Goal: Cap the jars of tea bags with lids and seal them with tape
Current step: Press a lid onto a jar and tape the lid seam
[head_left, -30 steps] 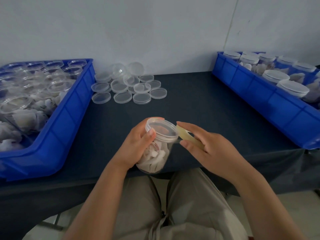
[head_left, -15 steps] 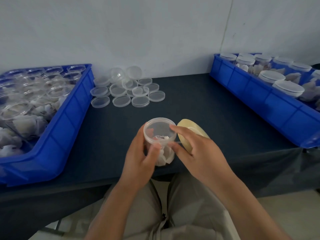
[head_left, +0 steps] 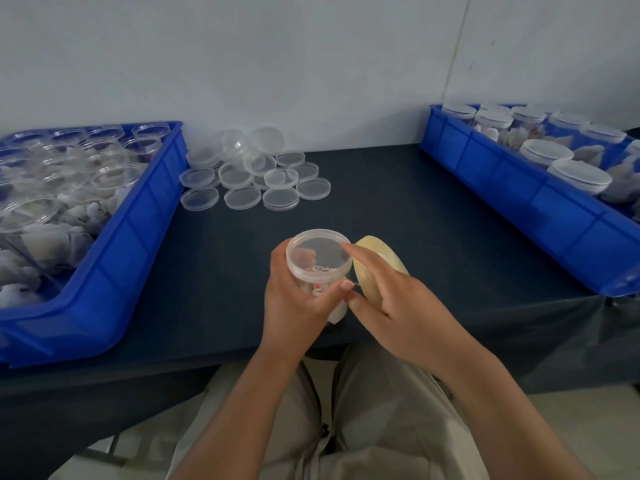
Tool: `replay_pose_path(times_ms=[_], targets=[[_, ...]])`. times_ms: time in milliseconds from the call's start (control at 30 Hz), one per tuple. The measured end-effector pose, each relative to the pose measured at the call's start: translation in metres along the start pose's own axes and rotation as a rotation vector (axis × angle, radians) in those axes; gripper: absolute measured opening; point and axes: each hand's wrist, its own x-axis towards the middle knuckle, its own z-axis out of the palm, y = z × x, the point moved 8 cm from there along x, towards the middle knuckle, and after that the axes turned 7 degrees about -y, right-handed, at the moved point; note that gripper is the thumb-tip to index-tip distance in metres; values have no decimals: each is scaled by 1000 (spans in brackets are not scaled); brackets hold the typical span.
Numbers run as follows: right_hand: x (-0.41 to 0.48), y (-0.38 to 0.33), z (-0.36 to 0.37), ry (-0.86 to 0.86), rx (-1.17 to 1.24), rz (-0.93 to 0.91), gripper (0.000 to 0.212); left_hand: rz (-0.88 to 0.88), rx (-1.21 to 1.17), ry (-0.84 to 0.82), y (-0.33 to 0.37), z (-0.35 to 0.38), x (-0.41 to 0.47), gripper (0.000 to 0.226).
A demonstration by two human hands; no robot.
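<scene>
At the near edge of the dark table [head_left: 398, 202], at its 6 o'clock, my left hand [head_left: 294, 303] grips a clear jar [head_left: 313, 271] of tea bags, fingers curled round its 9 o'clock side and thumb pressed across the front wall. The jar stands roughly upright in my hold, with a clear lid [head_left: 318, 249] seated on its mouth. At the jar's 3 o'clock, my right hand [head_left: 391, 299] holds a pale yellow tape roll [head_left: 374, 245], fingers curled round it, the roll on edge and just beside the jar. My right forefinger reaches out to touch the lid's rim; the thumb tip meets my left thumb at the jar's side. Whether a strip of tape already runs onto the jar I cannot tell.

A heap of loose lids [head_left: 256, 178] lies at 11 o'clock from the jar. At 9 o'clock, a blue bin [head_left: 138, 237] holds open jars [head_left: 104, 174] of tea bags; at 2 o'clock, a second blue bin [head_left: 519, 188] holds capped jars [head_left: 578, 174]. My beige trousers [head_left: 381, 410] show below the table edge.
</scene>
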Motion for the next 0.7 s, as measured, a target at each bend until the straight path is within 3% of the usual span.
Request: replay_pose_path(times_ms=[100,333,467,700], targets=[[-1,0,-6,-46,-17,-25,66,17,49,-46,5,-8,7,83],[-5,12,-24,-69,-81,-32,71,10,109,-305,19,-18,19,61],[-1,12,-21,-95,-56,-65,59,-27,38,-389,16,-17,20,50],[2,2,-4,44,77,-15,50,-136,-21,-483,3,-19,28,73]])
